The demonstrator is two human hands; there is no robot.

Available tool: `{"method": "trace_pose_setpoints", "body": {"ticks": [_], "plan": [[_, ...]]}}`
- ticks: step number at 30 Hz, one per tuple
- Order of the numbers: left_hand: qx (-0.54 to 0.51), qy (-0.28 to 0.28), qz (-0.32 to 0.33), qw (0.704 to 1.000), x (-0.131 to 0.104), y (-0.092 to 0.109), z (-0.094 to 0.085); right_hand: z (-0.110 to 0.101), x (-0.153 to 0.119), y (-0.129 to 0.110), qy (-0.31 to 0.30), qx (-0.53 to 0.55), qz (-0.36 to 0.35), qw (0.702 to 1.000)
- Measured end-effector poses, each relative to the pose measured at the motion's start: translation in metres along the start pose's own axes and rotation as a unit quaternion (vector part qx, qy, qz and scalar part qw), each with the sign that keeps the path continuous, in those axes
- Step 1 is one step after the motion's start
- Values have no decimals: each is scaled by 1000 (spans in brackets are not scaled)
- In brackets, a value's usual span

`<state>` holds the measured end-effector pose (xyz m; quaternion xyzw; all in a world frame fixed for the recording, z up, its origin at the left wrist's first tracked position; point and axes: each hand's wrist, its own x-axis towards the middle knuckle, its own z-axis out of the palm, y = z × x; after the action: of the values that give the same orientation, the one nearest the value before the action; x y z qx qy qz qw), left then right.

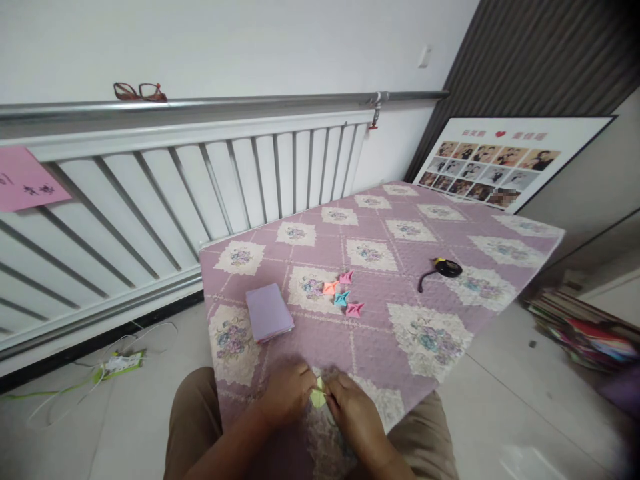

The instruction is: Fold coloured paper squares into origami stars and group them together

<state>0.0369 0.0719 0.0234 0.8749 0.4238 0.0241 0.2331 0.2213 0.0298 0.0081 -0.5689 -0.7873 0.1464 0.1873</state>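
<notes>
We pinch the small yellow-green paper [317, 399] between the fingers of our left hand [287, 395] and right hand [354, 407], near on the surface [373, 347]; probably light and easily creased, it wants holding by its edges.

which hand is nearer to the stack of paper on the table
Left. The left hand is on the stack of paper's near side, slightly right; the right hand is farther off, beyond the left.
</notes>
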Motion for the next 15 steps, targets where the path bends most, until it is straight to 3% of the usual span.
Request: {"method": "trace_pose_setpoints", "body": {"ticks": [15], "plan": [[51, 0, 17, 999, -11, -4, 14, 10, -10, 8, 1, -82, -58, 995]]}}
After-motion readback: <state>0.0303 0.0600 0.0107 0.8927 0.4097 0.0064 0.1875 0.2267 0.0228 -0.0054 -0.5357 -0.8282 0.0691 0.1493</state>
